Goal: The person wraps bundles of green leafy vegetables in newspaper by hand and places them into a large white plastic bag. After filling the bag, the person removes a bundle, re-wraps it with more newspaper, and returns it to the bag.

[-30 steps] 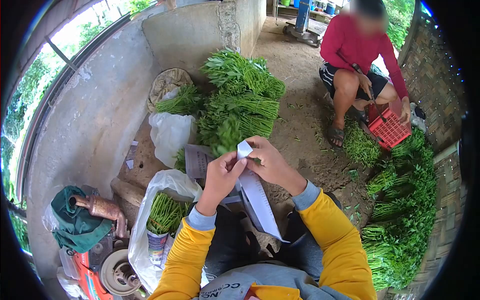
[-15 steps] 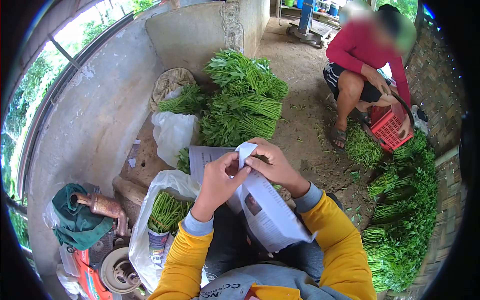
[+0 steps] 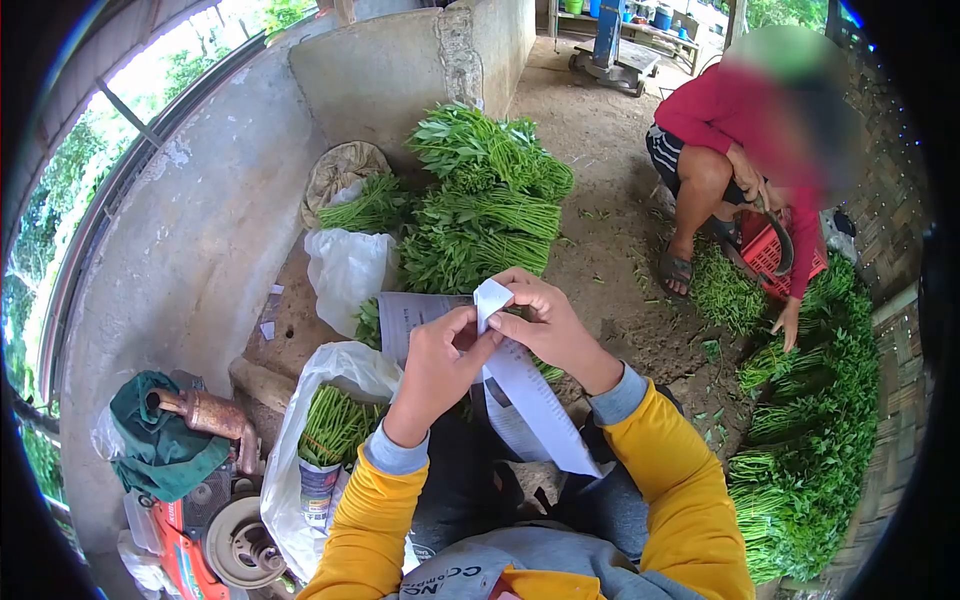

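Note:
A sheet of newspaper (image 3: 545, 410) hangs over my lap, doubled into a narrow strip. My left hand (image 3: 440, 365) pinches its upper end from the left. From the other side my right hand (image 3: 550, 325) grips the same end, thumb and fingers on the fold. Behind my left hand, more newspaper (image 3: 402, 312) lies against the leafy greens. Left of my forearm, a white plastic bag (image 3: 278, 450) holds a bundle of cut green stems (image 3: 338, 425) wrapped partly in printed paper.
Large bunches of greens (image 3: 485, 205) are stacked ahead. At right, a co-worker (image 3: 740, 120) squats with a sickle (image 3: 778, 240) by a red crate (image 3: 765, 250) and a long row of greens (image 3: 810, 430). An engine with a pulley (image 3: 240, 540) stands at lower left.
The newspaper has gone from a wide, open panel to a narrower strip. The co-worker leans lower, one hand moving from the crate down to the greens. My hands have barely shifted.

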`<state>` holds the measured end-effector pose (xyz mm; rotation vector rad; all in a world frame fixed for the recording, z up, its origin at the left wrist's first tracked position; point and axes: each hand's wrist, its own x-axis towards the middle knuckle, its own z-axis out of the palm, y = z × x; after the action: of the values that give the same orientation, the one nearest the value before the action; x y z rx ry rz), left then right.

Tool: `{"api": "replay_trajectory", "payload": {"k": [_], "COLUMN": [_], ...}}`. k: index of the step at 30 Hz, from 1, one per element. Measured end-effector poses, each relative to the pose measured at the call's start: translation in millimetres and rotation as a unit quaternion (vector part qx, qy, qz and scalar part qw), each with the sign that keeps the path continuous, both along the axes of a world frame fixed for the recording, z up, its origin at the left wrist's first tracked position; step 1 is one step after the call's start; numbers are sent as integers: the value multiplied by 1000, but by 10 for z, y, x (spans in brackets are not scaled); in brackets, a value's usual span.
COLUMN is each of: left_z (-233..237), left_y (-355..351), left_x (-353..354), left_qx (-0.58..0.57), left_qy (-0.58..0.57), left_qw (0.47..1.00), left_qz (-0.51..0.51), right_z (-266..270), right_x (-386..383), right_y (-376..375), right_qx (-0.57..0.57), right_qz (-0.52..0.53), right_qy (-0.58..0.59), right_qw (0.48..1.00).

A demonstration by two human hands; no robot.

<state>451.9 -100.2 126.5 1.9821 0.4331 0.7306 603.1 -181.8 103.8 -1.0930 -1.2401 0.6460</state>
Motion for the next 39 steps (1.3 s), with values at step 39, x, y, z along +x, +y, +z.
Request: {"api": "replay_trajectory", "payload": {"k": [39], "left_z": [-1], "left_y": [855], "left_x": [-3760], "left_qx": [58], "left_qy": [207], "left_qw": [914], "left_qz": [344], "right_z": [-1232], "right_x": [177], "right_y": [1543], "right_qx": [-297], "right_qz": [242], "right_qy": [-302], "right_qw": [873]}}
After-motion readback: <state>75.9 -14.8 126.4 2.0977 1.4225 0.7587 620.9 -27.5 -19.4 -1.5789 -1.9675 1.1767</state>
